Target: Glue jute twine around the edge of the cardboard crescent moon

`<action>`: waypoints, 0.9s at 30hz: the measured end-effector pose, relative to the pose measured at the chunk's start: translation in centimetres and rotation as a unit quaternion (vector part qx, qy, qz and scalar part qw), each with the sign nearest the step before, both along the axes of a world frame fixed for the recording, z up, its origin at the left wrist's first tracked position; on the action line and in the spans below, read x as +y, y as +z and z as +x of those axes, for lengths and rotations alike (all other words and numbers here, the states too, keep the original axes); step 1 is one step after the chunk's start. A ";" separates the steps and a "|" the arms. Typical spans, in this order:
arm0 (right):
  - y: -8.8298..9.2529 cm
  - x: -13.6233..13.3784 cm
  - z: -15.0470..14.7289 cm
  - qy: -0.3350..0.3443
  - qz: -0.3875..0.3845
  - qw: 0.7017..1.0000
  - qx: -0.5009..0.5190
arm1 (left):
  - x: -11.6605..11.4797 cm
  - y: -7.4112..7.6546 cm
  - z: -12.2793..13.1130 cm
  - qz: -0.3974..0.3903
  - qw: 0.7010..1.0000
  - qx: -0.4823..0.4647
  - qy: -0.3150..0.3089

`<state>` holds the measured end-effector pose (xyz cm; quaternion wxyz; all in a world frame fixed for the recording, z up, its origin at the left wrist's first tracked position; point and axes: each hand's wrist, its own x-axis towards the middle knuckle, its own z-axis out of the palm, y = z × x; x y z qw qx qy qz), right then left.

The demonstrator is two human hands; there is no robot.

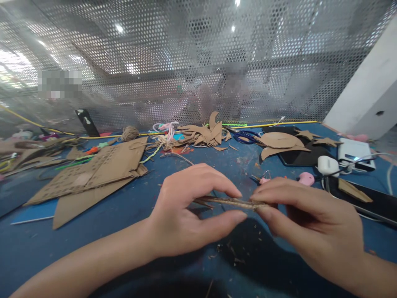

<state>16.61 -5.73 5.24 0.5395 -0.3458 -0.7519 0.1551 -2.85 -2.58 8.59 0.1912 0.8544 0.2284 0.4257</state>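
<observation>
My left hand (189, 207) and my right hand (307, 223) meet over the blue table (124, 215). Between them runs a thin twisted length of brown twine (231, 202), roughly level. The left thumb and fingers pinch its left end. The right fingertips pinch its right end. Both hands are closed on it, a little above the table top. A strand of twine trails back from the hands toward a ball of twine (130, 133) at the far left centre.
Cut cardboard sheets (93, 174) lie left. Cardboard scraps (204, 133), blue-handled scissors (246, 135), curved cardboard pieces (279, 142), a white box (356, 153), a white case (328, 165) and a pink piece (306, 179) lie behind. A perforated metal screen (198, 62) closes the back.
</observation>
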 end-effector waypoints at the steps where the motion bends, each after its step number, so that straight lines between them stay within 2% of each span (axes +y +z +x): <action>1: 0.0 -0.1 0.0 0.003 0.000 1.000 -0.002 | -0.1 0.0 0.1 0.004 1.000 -0.001 -0.004; 10: 0.2 -0.2 0.2 0.031 0.024 0.999 -0.014 | -0.3 0.3 0.1 -0.010 1.000 0.002 -0.028; 15: 0.2 -0.4 0.1 0.046 0.031 0.998 -0.023 | -0.6 0.3 0.5 0.013 1.000 -0.005 -0.021; 20: 1.3 -0.3 0.4 0.045 0.012 0.998 -0.049 | -0.5 0.3 0.1 0.027 0.999 -0.009 -0.018; 24: 2.1 2.5 4.1 -0.002 0.009 0.987 -0.159 | -0.1 1.8 -1.6 0.078 0.995 0.021 0.063; 27: 0.6 5.3 9.1 -0.043 0.070 0.951 -0.299 | 0.2 2.9 -2.8 0.148 0.980 0.073 0.113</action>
